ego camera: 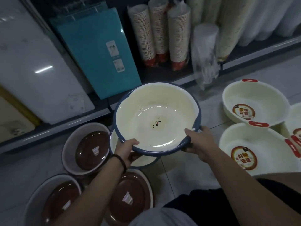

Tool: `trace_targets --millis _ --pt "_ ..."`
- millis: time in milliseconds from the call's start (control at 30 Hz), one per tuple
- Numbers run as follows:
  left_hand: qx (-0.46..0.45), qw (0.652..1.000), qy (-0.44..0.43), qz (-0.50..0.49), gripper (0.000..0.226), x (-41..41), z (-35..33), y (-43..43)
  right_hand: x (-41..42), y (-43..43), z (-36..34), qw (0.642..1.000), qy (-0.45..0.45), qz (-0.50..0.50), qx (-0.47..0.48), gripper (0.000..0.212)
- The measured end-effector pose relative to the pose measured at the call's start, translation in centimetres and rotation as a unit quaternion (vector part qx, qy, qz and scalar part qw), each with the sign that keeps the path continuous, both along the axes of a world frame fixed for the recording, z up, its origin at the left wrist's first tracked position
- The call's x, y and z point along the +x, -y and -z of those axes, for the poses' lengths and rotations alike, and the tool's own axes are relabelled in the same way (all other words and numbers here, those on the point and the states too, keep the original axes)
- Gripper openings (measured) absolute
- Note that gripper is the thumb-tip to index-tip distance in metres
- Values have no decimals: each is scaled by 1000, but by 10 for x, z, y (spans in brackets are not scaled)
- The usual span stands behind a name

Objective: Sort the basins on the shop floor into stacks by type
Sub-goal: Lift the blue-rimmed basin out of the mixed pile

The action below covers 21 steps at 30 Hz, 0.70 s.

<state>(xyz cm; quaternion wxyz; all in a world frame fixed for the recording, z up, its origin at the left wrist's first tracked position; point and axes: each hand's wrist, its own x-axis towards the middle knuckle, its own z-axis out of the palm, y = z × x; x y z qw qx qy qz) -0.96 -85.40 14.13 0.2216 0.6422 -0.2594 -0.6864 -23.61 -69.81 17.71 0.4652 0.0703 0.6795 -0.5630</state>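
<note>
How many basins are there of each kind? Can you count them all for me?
blue-rimmed cream basin: 2 (one held up, one on the floor under it)
brown-bottomed basin: 3
white basin with red handles: 3, the third cut off by the right edge
Total: 8

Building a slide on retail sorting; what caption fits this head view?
Left hand and right hand grip a blue-rimmed cream basin over a matching basin; brown-bottomed basins lie left, red-handled white basins right.
</note>
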Motion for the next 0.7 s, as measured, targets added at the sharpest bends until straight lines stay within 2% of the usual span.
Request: trace_targets --millis 67,167,200,300,433,567,633,700 --pt "-11 999 21 -39 66 4 8 -4 11 10 7 1000 4 -9 4 61" --pt "14 991 40 -131 88 -23 23 -44 41 28 13 1000 -17 -12 18 64" --pt "26 988 11 -155 90 -34 29 -59 49 34 15 999 -30 -15 24 64" --pt "85 962 -100 -238 76 -39 36 -64 60 48 19 996 -58 -61 20 64" --pt "104 962 -78 -241 63 -7 63 -28 57 53 27 979 -86 -177 56 58" --pt "109 960 -37 -255 82 -3 109 -15 46 42 32 951 -120 -248 140 49" --pt "113 954 -43 -273 91 -2 148 -13 39 36 32 950 -97 -251 158 37" --pt "122 953 -39 -275 91 -7 158 -19 32 30 33 953 -87 -240 162 31"
